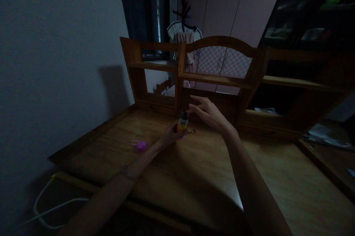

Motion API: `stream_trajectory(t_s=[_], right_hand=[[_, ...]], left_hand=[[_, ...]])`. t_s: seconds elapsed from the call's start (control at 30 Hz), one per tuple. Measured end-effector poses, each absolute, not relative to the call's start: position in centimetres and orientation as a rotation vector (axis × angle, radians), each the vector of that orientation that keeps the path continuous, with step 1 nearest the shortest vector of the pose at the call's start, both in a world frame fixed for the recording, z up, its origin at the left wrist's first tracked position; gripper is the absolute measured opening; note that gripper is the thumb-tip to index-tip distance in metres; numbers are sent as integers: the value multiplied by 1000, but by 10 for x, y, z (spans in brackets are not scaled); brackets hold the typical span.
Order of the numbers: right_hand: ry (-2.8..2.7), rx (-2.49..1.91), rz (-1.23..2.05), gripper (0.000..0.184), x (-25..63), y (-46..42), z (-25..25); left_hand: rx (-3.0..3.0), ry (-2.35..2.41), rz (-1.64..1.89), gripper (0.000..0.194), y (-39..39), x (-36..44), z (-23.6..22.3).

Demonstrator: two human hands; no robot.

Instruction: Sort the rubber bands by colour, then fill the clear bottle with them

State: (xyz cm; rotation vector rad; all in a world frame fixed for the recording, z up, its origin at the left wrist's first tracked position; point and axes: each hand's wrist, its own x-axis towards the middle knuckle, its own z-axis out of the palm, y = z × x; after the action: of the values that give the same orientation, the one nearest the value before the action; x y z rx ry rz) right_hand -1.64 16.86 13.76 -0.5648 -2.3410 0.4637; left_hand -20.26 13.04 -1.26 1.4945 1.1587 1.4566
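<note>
Two hands over the desk (210,169): left hand (172,134) was closed around the lower part of one small container (182,123); right hand (209,113) was open, fingers apart, just right of the container's top. Couldn't tell if a right fingertip touched it.

Container count: one, held above the desk near its middle. Dark end pointed up, yellow-and-red part down in the left hand; long axis near upright, top leaning slightly right.

Also on the desk: one purple item (141,146) with one pale loop, left of the container, and one thin dark piece (192,131) just right of it, too small to identify. One shelf unit (219,79) stood along the far edge. White cable (65,203) hung at near left, count unclear.
</note>
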Motion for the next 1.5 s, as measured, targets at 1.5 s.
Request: stream_trajectory(t_s=[1.5], right_hand=[[-2674,-1250,510,22,-54,225,19]], left_hand=[[1272,1256,1991,45,145,-236,-8]])
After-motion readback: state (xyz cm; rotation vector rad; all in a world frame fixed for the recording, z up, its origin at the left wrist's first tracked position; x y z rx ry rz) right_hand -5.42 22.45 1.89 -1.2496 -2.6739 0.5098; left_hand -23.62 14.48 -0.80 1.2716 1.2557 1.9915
